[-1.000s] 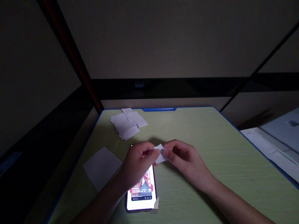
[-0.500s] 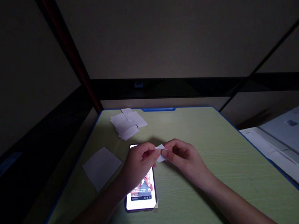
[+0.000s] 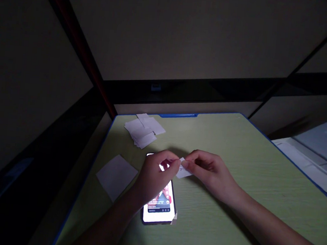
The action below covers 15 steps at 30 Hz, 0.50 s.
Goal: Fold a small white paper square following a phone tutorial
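Observation:
Between my two hands is a small folded piece of white paper (image 3: pixel 184 173), with creases or a dark line across it. My left hand (image 3: pixel 156 173) pinches its left edge between thumb and fingers. From the other side, my right hand (image 3: pixel 209 172) grips it, thumb on top near the upper corner. The fingers under the paper are hidden. Below my left hand lies a phone (image 3: pixel 159 218) with its screen lit, partly covered by that hand. A square sheet of white paper (image 3: pixel 116 177) rests flat to the left of the phone.
Farther back on the pale green table (image 3: pixel 222 234) is a loose pile of white paper pieces (image 3: pixel 139 132). A blue strip (image 3: pixel 178 115) sits at the table's far edge, close to the wall panel. At right, beyond the table, are pale flat items (image 3: pixel 321 151).
The view has shifted slightly, so everything sits a little higher and farther right. My fingers have moved closer together on the paper, and its lower part now shows more, with a dark line.

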Each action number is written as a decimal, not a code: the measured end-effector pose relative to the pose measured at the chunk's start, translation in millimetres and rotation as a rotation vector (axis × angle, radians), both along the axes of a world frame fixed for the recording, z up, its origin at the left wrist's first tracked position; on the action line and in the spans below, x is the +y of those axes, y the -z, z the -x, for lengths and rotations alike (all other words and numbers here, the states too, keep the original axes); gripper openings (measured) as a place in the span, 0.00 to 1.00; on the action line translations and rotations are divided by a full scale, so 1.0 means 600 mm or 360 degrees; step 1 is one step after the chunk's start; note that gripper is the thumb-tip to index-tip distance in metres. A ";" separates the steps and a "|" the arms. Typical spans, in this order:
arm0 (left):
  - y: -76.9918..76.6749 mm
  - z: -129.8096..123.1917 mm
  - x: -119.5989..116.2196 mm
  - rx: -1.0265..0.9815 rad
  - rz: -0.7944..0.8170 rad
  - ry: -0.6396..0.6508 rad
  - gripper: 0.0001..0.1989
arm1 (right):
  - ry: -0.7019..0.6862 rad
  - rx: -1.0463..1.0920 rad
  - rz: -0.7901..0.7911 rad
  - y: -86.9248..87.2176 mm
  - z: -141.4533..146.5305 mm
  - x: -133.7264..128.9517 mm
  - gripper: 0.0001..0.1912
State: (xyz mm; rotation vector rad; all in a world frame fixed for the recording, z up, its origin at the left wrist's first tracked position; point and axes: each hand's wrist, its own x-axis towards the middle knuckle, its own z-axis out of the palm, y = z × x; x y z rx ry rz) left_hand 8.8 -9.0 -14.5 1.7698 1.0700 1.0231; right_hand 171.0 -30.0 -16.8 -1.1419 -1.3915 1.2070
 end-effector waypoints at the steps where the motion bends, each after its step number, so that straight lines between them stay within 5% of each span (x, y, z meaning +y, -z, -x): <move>1: 0.000 0.000 0.000 -0.0008 -0.0001 0.0011 0.04 | -0.0002 0.0000 -0.0001 0.000 0.000 -0.001 0.10; 6: -0.004 0.005 0.002 -0.0037 0.0010 0.0001 0.06 | -0.0029 0.0019 0.0004 -0.002 0.005 -0.001 0.09; 10: -0.007 0.016 0.015 -0.0107 -0.0029 -0.0213 0.06 | 0.0054 -0.0039 -0.0112 0.000 0.005 0.000 0.10; 13: -0.012 0.026 0.025 -0.0308 0.0015 -0.0436 0.06 | 0.0128 -0.0418 -0.0367 0.004 0.005 -0.005 0.07; 15: -0.015 0.030 0.027 -0.0368 0.0013 -0.0510 0.06 | -0.0090 -0.0761 -0.0614 0.007 0.009 -0.013 0.06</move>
